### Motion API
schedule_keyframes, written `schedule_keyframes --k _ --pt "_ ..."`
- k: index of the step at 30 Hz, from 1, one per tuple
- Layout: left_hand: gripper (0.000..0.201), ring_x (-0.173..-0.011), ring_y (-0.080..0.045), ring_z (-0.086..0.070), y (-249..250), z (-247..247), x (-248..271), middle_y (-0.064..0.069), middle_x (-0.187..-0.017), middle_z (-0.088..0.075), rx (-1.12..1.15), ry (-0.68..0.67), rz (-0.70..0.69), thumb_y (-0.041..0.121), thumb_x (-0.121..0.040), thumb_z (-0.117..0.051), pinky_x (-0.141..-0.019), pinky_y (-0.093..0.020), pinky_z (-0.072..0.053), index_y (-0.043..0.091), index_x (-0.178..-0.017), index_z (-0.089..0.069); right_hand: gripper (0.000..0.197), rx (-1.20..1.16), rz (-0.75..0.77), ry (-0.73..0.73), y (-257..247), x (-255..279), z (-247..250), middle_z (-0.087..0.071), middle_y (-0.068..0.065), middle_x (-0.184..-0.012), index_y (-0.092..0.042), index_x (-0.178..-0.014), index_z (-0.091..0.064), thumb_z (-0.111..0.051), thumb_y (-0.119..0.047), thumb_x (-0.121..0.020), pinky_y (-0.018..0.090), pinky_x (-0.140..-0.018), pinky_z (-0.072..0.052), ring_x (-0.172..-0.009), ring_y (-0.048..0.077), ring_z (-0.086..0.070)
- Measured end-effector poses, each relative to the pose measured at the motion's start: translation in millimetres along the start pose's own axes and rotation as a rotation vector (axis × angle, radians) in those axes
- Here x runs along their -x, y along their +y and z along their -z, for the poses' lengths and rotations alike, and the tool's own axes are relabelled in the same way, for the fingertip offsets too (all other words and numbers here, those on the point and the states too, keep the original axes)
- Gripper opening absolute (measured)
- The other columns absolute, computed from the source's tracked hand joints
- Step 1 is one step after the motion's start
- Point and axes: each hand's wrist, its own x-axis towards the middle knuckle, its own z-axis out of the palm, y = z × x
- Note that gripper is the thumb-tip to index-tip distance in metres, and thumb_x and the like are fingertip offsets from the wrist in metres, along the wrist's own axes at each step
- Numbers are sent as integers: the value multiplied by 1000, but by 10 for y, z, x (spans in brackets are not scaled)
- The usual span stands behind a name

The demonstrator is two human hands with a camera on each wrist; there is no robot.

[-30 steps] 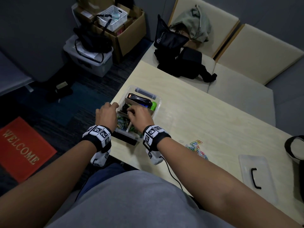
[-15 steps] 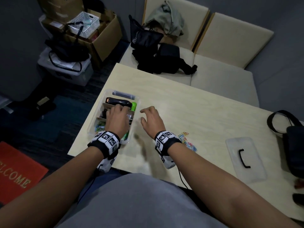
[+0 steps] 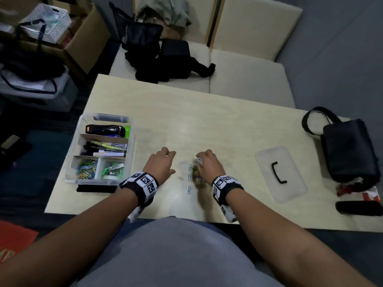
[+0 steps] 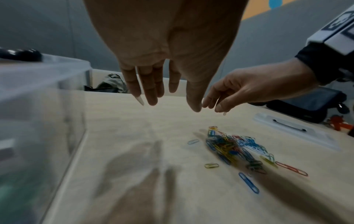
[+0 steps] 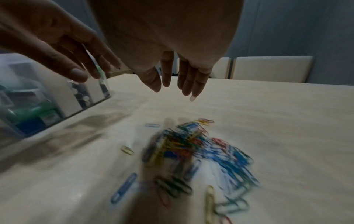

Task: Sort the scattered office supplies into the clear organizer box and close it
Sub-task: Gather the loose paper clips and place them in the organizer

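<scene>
Looking down from my head, I hold my left hand (image 3: 160, 165) and right hand (image 3: 208, 165) side by side over the pale table (image 3: 217, 125), the heap of paper clips (image 3: 194, 172) between them, the open clear organizer box (image 3: 101, 149) at nine o'clock and its lid (image 3: 279, 172) at three o'clock. From my left wrist, my fingers (image 4: 151, 91) hang straight and loose, empty, above the table, the clips at four o'clock. From my right wrist, my fingers (image 5: 184, 78) hang relaxed and empty over the blurred clips at six o'clock.
</scene>
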Motion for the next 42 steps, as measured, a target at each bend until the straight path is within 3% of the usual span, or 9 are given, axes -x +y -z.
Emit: schedule_keyframes --k 8,15,20,24,30,32,35,39,42 --pt "80 -111 -29 -51 291 -397 -183 -11 -130 -42 -187 -218 -142 45 -78 -75 -90 -37 -42 11 -138 -35 35 91 -24 -213 745 388 -59 -45 8 -114 -14 -115 -51 -65 -10 -83 34 -65 -41 -94 31 -54" --pt "85 -104 -29 -56 417 -680 -198 -8 -119 -49 -133 -322 -84 64 -70 -71 -77 -36 -44 13 -127 -36 31 70 -35 -389 1108 516 -151 -54 4 -105 -20 -95 -49 -74 -25 -78 38 -72 -48 -87 30 -57" --pt "48 -97 -31 -59 623 -736 -295 -10 -113 -51 -106 -353 -82 34 -82 -65 -70 -38 -47 12 -118 -42 33 6 16 -423 1083 462 -214 -53 1 -97 -21 -88 -43 -75 -27 -80 37 -70 -43 -83 28 -53" --pt "34 -96 -34 -58 658 -753 -422 -13 -114 -50 -67 -360 -110 21 -91 -56 -64 -39 -42 10 -119 -41 25 -28 55 -387 1018 320 -198 -53 0 -91 -19 -86 -45 -70 -19 -85 37 -69 -41 -81 27 -52" --pt "33 -98 -37 -55 750 -684 -618 -15 -115 -47 -5 -290 -84 8 -92 -49 -63 -39 -36 7 -124 -40 12 -69 90 -223 938 125 -165 -56 8 -102 -13 -99 -52 -60 -16 -91 41 -70 -47 -85 33 -57" --pt "39 -97 -36 -54 756 -650 -665 -13 -114 -45 -1 -250 -64 19 -89 -59 -65 -40 -40 8 -122 -40 19 -71 72 -115 952 88 -132 -52 6 -105 -14 -105 -51 -62 -20 -91 39 -67 -48 -86 30 -57" --pt "69 -96 -31 -51 716 -668 -719 -9 -115 -41 -21 -212 -78 47 -74 -74 -69 -38 -45 14 -123 -38 44 -41 -1 -17 1042 61 -79 -48 4 -113 -17 -116 -49 -73 -35 -84 35 -66 -50 -93 23 -55" --pt "92 -97 -29 -48 745 -737 -768 -8 -115 -40 -43 -208 -102 63 -60 -77 -71 -39 -47 16 -127 -36 76 -42 -89 -109 1055 37 -80 -44 7 -123 -14 -128 -44 -81 -49 -71 37 -79 -52 -109 24 -48" --pt "90 -99 -29 -48 860 -771 -800 -9 -118 -40 -72 -213 -109 54 -62 -80 -72 -40 -47 14 -129 -37 72 -5 -41 -161 940 33 -132 -42 7 -121 -13 -128 -43 -80 -40 -71 38 -80 -52 -112 27 -46"
